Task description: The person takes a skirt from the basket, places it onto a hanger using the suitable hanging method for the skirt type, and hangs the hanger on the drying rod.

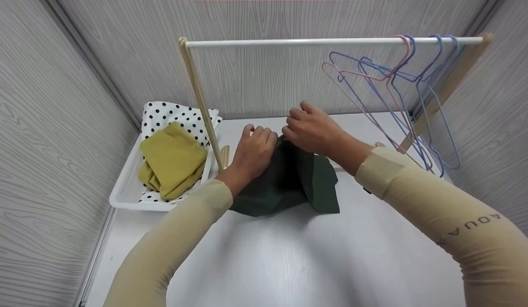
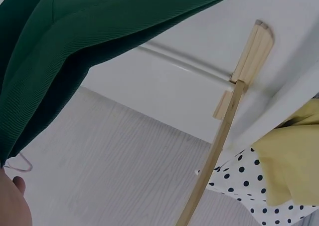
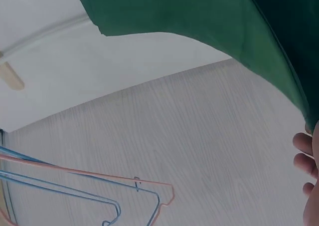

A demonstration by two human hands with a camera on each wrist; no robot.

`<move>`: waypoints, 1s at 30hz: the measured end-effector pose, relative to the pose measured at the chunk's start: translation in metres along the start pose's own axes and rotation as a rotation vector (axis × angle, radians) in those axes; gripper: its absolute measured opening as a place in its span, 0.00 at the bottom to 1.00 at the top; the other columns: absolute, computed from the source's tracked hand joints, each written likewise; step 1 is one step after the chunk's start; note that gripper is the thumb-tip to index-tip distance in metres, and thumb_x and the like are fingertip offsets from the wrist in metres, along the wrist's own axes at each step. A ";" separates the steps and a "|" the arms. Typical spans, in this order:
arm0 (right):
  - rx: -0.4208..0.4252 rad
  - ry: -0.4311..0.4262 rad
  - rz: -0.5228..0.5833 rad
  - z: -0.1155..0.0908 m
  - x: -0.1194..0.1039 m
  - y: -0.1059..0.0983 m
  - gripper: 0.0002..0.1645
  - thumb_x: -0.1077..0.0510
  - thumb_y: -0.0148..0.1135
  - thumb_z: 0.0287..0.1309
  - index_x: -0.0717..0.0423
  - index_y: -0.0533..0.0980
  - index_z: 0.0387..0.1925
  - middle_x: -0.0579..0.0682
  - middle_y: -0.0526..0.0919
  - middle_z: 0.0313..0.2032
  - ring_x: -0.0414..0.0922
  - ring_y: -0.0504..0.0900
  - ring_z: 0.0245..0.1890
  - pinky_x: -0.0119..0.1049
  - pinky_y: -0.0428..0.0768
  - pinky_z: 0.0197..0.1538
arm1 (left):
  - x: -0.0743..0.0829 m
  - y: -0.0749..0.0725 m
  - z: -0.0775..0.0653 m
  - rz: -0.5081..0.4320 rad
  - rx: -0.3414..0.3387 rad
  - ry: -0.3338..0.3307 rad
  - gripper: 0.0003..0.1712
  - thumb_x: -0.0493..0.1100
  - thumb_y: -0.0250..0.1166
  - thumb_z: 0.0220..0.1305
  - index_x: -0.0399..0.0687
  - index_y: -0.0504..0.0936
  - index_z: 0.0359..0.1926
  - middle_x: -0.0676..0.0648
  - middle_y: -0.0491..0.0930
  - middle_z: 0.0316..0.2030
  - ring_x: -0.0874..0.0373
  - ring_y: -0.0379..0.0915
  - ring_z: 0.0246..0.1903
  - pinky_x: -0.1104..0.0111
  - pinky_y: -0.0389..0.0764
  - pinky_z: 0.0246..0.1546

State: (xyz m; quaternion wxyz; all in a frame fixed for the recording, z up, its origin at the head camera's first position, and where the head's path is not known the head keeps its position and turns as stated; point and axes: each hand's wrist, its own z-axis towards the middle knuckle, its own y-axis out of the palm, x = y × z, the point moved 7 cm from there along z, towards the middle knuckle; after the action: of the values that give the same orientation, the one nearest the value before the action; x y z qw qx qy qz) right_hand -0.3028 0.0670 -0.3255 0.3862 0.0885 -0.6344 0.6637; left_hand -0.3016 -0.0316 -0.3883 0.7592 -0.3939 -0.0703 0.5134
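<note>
A dark green cloth (image 1: 264,194), folded open like a tent, hangs between the two hands above the white table. My left hand (image 1: 256,149) pinches its upper edge on the left. Close beside it, my right hand (image 1: 313,128) grips the same edge, fingers curled. In the left wrist view, the green cloth (image 2: 94,31) drapes in a deep fold over the left hand (image 2: 14,201). From the right wrist, the cloth (image 3: 174,11) slopes down to the fingers of the right hand (image 3: 306,156). Its exact garment kind is hidden by the folds.
A rack with a white rail (image 1: 289,42) stands behind the hands; pink and blue hangers (image 1: 396,76) hang at its right end. To the left, a white tray (image 1: 123,192) holds a mustard cloth (image 1: 174,157) and a black-dotted white cloth (image 1: 155,113). Walls enclose the table.
</note>
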 end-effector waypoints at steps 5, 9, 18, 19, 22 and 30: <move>-0.002 0.009 0.019 -0.004 0.008 -0.007 0.07 0.64 0.54 0.69 0.59 0.78 0.37 0.57 0.84 0.33 0.54 0.79 0.39 0.51 0.75 0.54 | -0.002 0.005 -0.009 -0.039 -0.071 -0.006 0.17 0.46 0.47 0.78 0.41 0.75 0.34 0.46 0.72 0.25 0.50 0.72 0.29 0.55 0.66 0.47; -0.076 0.089 0.066 -0.005 0.016 -0.006 0.11 0.56 0.55 0.71 0.59 0.78 0.39 0.58 0.85 0.36 0.55 0.79 0.42 0.52 0.72 0.57 | -0.006 0.006 -0.016 -0.055 -0.123 -0.027 0.18 0.46 0.46 0.78 0.41 0.75 0.35 0.45 0.73 0.25 0.49 0.73 0.30 0.54 0.65 0.47; -0.107 0.107 0.077 -0.013 0.013 0.001 0.06 0.62 0.57 0.68 0.58 0.79 0.37 0.57 0.84 0.34 0.55 0.79 0.40 0.54 0.71 0.58 | -0.005 -0.002 -0.006 -0.044 -0.092 0.062 0.17 0.46 0.48 0.78 0.41 0.74 0.33 0.45 0.73 0.24 0.49 0.73 0.30 0.54 0.63 0.47; -0.094 0.100 0.073 -0.015 0.014 0.000 0.05 0.63 0.57 0.67 0.58 0.79 0.38 0.58 0.84 0.35 0.56 0.80 0.41 0.54 0.71 0.59 | -0.006 0.000 -0.009 -0.049 -0.112 0.063 0.17 0.46 0.48 0.77 0.40 0.74 0.33 0.44 0.74 0.24 0.49 0.73 0.30 0.54 0.63 0.47; -0.086 0.100 0.070 -0.020 0.021 -0.002 0.05 0.64 0.58 0.66 0.58 0.79 0.40 0.58 0.85 0.37 0.57 0.80 0.43 0.54 0.71 0.60 | -0.014 0.007 -0.022 -0.065 -0.182 0.060 0.17 0.46 0.51 0.77 0.40 0.75 0.32 0.43 0.76 0.24 0.48 0.76 0.31 0.53 0.64 0.48; -0.183 0.220 0.171 -0.031 0.035 0.010 0.14 0.54 0.52 0.73 0.59 0.79 0.42 0.59 0.83 0.38 0.57 0.78 0.43 0.54 0.69 0.58 | -0.031 0.001 -0.025 -0.135 -0.134 0.057 0.15 0.42 0.52 0.75 0.39 0.74 0.31 0.42 0.76 0.23 0.47 0.76 0.30 0.52 0.66 0.48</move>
State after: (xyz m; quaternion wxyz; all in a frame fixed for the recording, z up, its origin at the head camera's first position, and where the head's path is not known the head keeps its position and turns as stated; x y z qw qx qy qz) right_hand -0.3208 0.1102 -0.3175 0.4020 -0.0746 -0.6511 0.6395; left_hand -0.3035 -0.0702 -0.3964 0.7655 -0.4528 -0.1090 0.4439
